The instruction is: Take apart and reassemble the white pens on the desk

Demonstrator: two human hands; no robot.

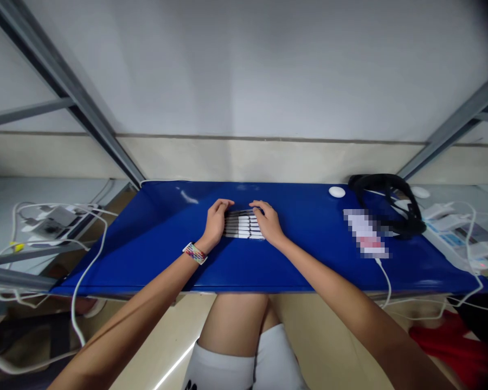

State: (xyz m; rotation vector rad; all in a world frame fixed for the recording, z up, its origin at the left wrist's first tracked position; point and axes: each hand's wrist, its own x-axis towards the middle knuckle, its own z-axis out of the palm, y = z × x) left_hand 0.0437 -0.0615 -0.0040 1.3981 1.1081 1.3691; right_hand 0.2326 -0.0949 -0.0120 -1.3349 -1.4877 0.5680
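A row of slim pens or markers, white with dark parts, lies side by side near the middle of the blue tabletop. At the row's left end is my left hand, its fingers curved around that end and a colourful woven band on the wrist. My right hand cups the opposite end, fingers bent over the far corner. Between them the two hands hold the row from both sides. Parts of the pen ends are hidden behind my fingers.
A black head strap, a round white object and a blurred-out device on a white cable lie to the right. Cables and chargers clutter the left side table. Metal frame posts flank the desk.
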